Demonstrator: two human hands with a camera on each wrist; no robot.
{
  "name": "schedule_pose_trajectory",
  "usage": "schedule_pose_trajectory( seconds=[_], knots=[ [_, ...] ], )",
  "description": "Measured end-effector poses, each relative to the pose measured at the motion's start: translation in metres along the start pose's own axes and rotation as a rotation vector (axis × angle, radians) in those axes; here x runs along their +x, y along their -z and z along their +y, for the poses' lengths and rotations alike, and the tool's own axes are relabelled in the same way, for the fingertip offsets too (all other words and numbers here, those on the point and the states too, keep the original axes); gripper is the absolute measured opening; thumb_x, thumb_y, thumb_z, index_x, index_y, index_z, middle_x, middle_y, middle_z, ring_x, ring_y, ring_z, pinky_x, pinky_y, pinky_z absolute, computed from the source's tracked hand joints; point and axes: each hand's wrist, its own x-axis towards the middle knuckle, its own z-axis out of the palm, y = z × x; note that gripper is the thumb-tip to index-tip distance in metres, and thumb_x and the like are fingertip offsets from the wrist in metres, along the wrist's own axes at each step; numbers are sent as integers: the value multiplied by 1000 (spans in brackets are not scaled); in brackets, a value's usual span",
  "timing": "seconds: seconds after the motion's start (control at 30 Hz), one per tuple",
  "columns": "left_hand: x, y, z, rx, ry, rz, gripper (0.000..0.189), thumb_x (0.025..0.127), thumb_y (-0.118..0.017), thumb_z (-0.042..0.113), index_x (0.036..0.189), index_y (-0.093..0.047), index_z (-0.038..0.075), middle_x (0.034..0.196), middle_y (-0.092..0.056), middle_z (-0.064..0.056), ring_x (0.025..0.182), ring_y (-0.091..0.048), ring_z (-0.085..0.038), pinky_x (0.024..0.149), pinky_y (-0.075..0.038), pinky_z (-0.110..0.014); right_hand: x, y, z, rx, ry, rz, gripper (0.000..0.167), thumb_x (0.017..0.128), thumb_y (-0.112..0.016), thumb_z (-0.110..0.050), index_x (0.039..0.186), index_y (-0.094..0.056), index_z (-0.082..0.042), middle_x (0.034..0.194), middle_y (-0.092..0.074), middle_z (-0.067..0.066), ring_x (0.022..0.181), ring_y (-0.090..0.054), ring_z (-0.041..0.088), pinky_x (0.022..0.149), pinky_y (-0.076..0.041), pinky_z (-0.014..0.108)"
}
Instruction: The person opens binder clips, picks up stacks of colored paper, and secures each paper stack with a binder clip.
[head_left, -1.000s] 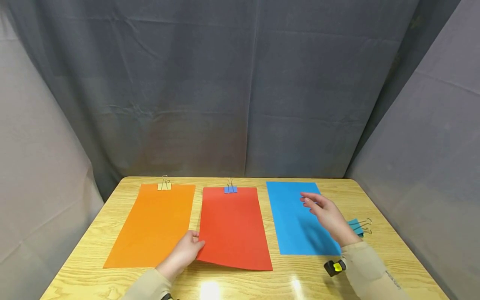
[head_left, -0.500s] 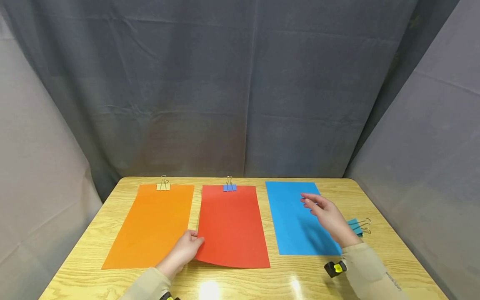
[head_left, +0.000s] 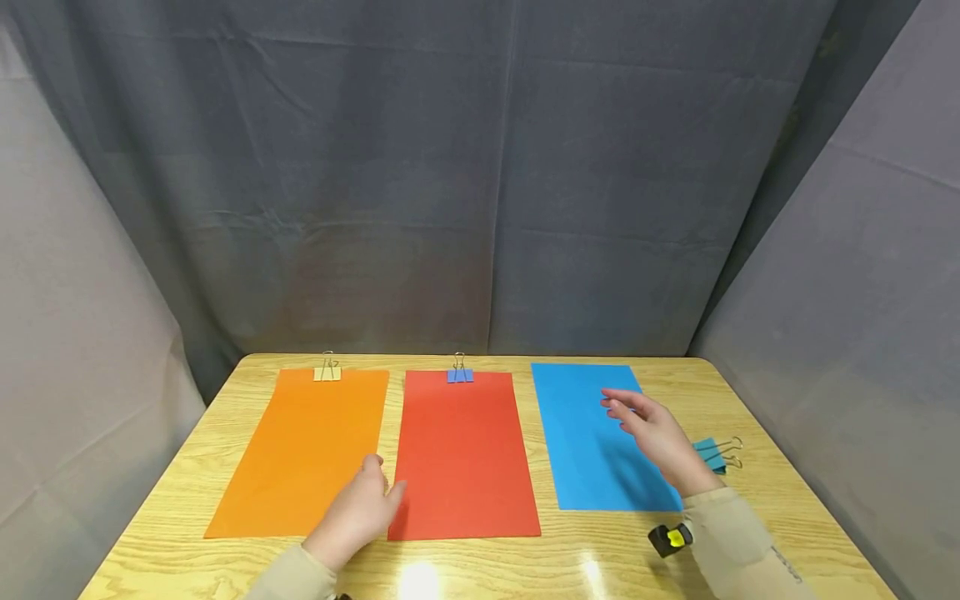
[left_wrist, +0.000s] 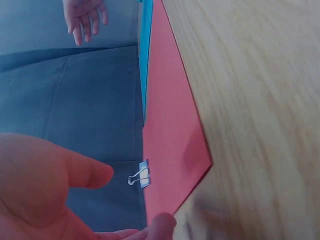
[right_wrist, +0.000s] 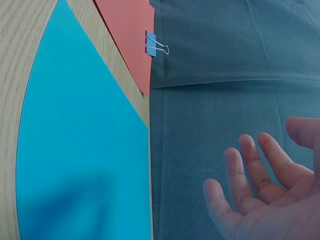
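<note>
Red paper (head_left: 467,458) lies flat in the middle of the table, a blue-purple binder clip (head_left: 460,376) on its far edge. My left hand (head_left: 358,510) hovers by its near left corner, thumb and fingers spread apart with nothing between them, as the left wrist view also shows. Over the blue paper (head_left: 581,433) hangs my right hand (head_left: 654,433), fingers loose and holding nothing; its shadow falls on the sheet. Left of the red sheet is orange paper (head_left: 307,450) with a pale yellow binder clip (head_left: 327,374) on its far edge.
A teal binder clip (head_left: 710,454) lies on the wooden table (head_left: 480,571) beyond my right wrist, partly hidden by it. Grey curtains (head_left: 375,183) hang behind the table and along both sides.
My left hand has let go of the red paper's near left corner and drawn slightly back. The raised near edge now lies flat. My right hand has barely moved.
</note>
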Motion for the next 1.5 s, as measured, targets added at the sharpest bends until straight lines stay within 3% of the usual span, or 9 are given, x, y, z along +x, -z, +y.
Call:
schedule_pose_trajectory(
  seconds=[0.1, 0.2, 0.43, 0.67, 1.03, 1.5],
  knots=[
    [-2, 1, 5, 94, -25, 40, 58, 101, -64, 25, 138, -43, -15, 116, -65, -24, 95, -69, -33, 81, -57, -49, 0, 0, 0, 4, -1, -1, 55, 110, -47, -38, 155, -43, -7, 153, -50, 19, 140, -48, 39, 116, -39, 57],
    [-4, 1, 8, 142, -81, 78, 48, 100, -65, 22, 132, -52, -11, 122, -64, -26, 105, -68, -38, 90, -55, -52, 0, 0, 1, 11, -4, -3, 56, 110, -48, -38, 156, -42, -6, 154, -50, 19, 141, -48, 39, 117, -38, 58],
    [-3, 0, 8, 174, -188, 110, 28, 99, -67, 16, 119, -63, -3, 109, -67, -13, 100, -68, -30, 89, -57, -47, 0, 0, 3, 12, -1, -9, 57, 110, -47, -40, 156, -41, -7, 155, -48, 21, 143, -46, 41, 117, -37, 59],
    [1, -1, 4, 187, -200, 125, 18, 97, -70, 16, 104, -63, 1, 97, -63, -9, 85, -63, -22, 79, -56, -43, -2, 1, 8, 20, -26, -17, 57, 110, -46, -40, 157, -40, -9, 157, -46, 20, 145, -44, 40, 118, -37, 57],
    [3, -1, -1, 199, -194, 151, 18, 95, -72, 17, 98, -59, 4, 87, -56, -3, 73, -51, -17, 70, -49, -37, -3, 5, 14, 26, -18, -8, 56, 111, -44, -38, 157, -39, -7, 157, -46, 21, 144, -45, 41, 117, -38, 57],
    [5, 4, 6, 222, -208, 222, 19, 95, -72, 18, 93, -56, 6, 83, -53, -2, 66, -45, -16, 60, -41, -31, -4, 11, 13, -5, -4, 9, 57, 111, -44, -40, 157, -40, -7, 155, -47, 22, 143, -46, 40, 116, -39, 56]
  ],
)
